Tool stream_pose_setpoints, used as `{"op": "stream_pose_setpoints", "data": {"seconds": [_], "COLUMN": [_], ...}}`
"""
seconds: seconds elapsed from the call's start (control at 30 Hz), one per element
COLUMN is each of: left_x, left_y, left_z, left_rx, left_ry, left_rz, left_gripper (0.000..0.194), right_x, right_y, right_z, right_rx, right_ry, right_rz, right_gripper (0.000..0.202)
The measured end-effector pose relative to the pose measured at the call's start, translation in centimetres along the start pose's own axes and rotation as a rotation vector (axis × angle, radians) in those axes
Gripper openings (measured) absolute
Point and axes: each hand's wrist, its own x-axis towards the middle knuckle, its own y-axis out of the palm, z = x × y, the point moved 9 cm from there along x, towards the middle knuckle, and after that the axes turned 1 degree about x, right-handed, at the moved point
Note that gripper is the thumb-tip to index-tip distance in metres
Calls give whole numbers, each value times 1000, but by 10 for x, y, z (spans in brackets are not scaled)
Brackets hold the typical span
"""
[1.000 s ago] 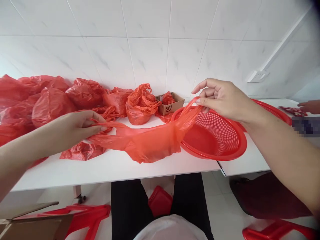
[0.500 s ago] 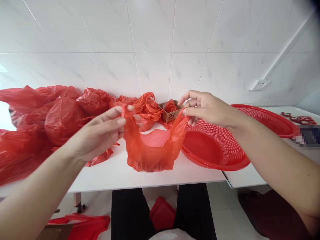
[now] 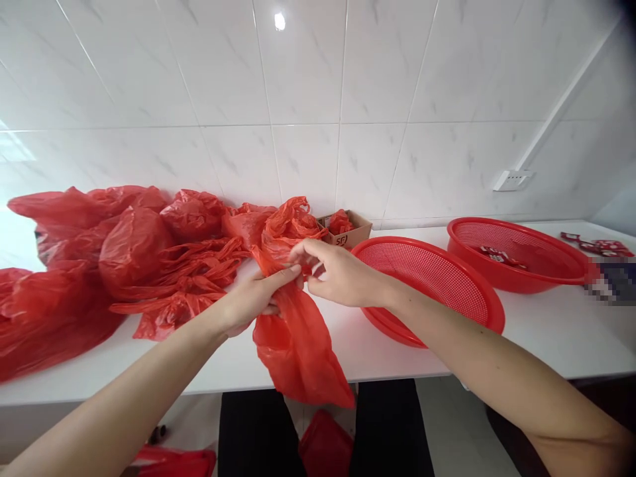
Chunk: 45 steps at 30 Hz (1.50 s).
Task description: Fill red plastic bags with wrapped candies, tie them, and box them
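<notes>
A red plastic bag [image 3: 305, 351] hangs over the table's front edge, its top gathered and its lower end loose. My left hand [image 3: 253, 298] is closed round the gathered top, thumb uppermost. My right hand [image 3: 345, 275] is at the same bunched part, fingers curled against the plastic; its fingertips are partly hidden. Just behind the hands, crumpled red bags [image 3: 293, 222] lie in a heap. More flattened red bags [image 3: 186, 271] are spread to the left of my left hand.
Full red bags [image 3: 134, 245] are piled at the left. A small cardboard box [image 3: 358, 233] stands by the wall. To the right are a red perforated basket [image 3: 489, 311] and another red basket [image 3: 527, 285] with small packets inside. The white table [image 3: 223, 371] ends near my legs.
Earlier the bag was stretched wide by its handles between both hands. Now its top is bunched, my hands are close together, and the bag hangs lengthwise.
</notes>
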Motion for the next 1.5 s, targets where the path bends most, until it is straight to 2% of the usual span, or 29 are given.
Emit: {"op": "stream_pose_setpoints", "data": {"seconds": [0.07, 0.13, 0.2, 0.3, 0.33, 0.37, 0.43, 0.47, 0.53, 0.63, 0.7, 0.77, 0.87, 0.97, 1.07, 1.13, 1.2, 1.3, 1.4, 1.43, 1.5], "left_x": [0, 0, -1, -9, -13, -16, -21, -22, -24, -29, -37, -47, -55, -54, -61, -73, -84, -91, -86, -81, -64], "left_y": [2, 6, 8, 13, 15, 18, 21, 21, 21, 13, 6, 1, 3, 7, -2, -20, -44, -72, -76, -71, -52], "left_z": [4, 5, -1, -16, -19, -20, -18, -18, -18, -28, -37, -44, -49, -42, -23, -5, 16, 49, 66, 70, 81], "left_rx": [-23, -21, -23, 42, 100, 172, 315, 380, 509, 706, 770, 780, 810, 881, 942, 953, 918, 779, 488, 355, 95], "left_ry": [-20, -11, 52, 202, 240, 257, 264, 275, 337, 566, 747, 898, 1005, 944, 858, 812, 725, 526, 428, 424, 427], "left_rz": [48, 99, 145, 253, 286, 308, 314, 294, 214, -31, -217, -347, -394, -322, -275, -310, -370, -476, -643, -684, -694], "left_gripper": [34, 36, 33, 19, 16, 14, 11, 12, 20, 25, 24, 21, 17, 24, 23, 19, 17, 27, 31, 31, 33], "right_x": [-8, -17, -26, -39, -41, -42, -39, -36, -30, -28, -28, -29, -30, -36, -52, -69, -88, -111, -113, -111, -104], "right_y": [-1, -6, -5, 14, 18, 17, 12, 12, 22, 36, 38, 41, 44, 33, 16, -1, -22, -41, -27, -15, 16], "right_z": [-12, -6, 16, 52, 59, 61, 48, 34, 3, -26, -34, -36, -30, -23, -17, -24, -43, -75, -92, -94, -95], "right_rx": [-22, -4, 51, 76, 46, 8, -17, 15, 132, 317, 417, 504, 567, 433, 198, 44, -76, -43, 197, 258, 292], "right_ry": [78, 85, 15, -146, -192, -218, -177, -111, 44, 152, 153, 156, 150, 158, 148, 166, 241, 362, 379, 367, 346], "right_rz": [-9, -90, -110, 22, 30, -3, -116, -138, -87, -36, -70, -40, 42, -11, -53, -91, -170, -297, -462, -515, -573], "right_gripper": [22, 19, 20, 24, 23, 20, 15, 16, 24, 33, 31, 27, 23, 32, 32, 31, 31, 34, 34, 33, 31]}}
